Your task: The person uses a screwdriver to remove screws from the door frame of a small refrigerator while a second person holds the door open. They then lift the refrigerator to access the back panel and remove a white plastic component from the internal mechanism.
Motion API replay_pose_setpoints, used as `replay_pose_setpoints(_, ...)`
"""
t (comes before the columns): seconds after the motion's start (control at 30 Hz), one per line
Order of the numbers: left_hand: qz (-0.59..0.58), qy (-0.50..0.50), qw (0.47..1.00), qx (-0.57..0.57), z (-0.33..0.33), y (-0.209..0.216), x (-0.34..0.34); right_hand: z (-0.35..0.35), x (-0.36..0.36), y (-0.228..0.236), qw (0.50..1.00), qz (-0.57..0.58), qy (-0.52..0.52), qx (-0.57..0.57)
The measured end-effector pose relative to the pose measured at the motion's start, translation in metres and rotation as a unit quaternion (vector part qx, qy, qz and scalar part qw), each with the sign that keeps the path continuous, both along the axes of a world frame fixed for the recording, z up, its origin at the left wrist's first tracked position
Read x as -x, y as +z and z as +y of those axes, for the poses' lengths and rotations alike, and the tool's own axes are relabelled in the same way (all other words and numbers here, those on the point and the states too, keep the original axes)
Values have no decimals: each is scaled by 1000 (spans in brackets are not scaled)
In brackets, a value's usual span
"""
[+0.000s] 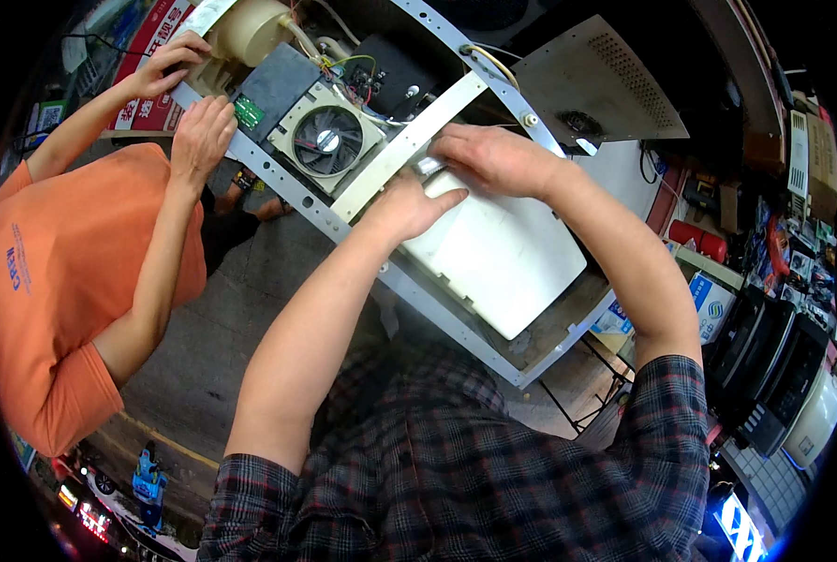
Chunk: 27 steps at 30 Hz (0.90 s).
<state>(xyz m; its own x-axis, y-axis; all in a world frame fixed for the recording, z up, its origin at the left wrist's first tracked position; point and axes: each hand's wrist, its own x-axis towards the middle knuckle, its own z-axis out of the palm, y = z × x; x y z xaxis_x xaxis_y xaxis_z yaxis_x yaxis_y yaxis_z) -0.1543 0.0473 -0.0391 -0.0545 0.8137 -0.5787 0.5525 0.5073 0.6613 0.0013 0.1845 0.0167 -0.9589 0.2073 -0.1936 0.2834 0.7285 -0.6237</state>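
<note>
A white plastic tank-like box [507,253] lies inside a metal frame [409,284], its near end sticking toward me. My left hand [407,208] is at the box's far end beside the white crossbar [409,148]. Its thumb rests on the box top, with the fingers bent down over the end and mostly hidden. From the right, my right hand [498,161] reaches to the same end, its fingers curled together close to the crossbar. A small shiny metal piece [428,167] shows between both hands. What the right fingertips hold is hidden.
Beyond the crossbar sit a black fan [327,140], a green circuit board [248,111] and loose wires. A person in an orange shirt [90,281] has both hands on the frame's left end. A perforated metal panel [601,84] stands at far right.
</note>
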Motion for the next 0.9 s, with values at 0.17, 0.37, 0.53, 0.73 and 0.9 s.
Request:
replay_pose_setpoints(0.17,-29,-8,1000,2,-1,-14,5,3,0,2,1000,11,-16,-4)
replay_pose_setpoints(0.37,-50,0,999,-9,-2,-4,4,-5,-5,-8,999,21,-49,12)
replay_pose_setpoints(0.53,-43,-20,999,-9,2,7,6,-6,1,-9,1000,17,-26,3)
replay_pose_setpoints(0.73,-83,10,996,19,-4,11,10,-4,-9,21,994,53,-91,27)
replay_pose_setpoints(0.9,-53,0,997,52,-1,14,11,-2,-17,15,987,70,-139,49)
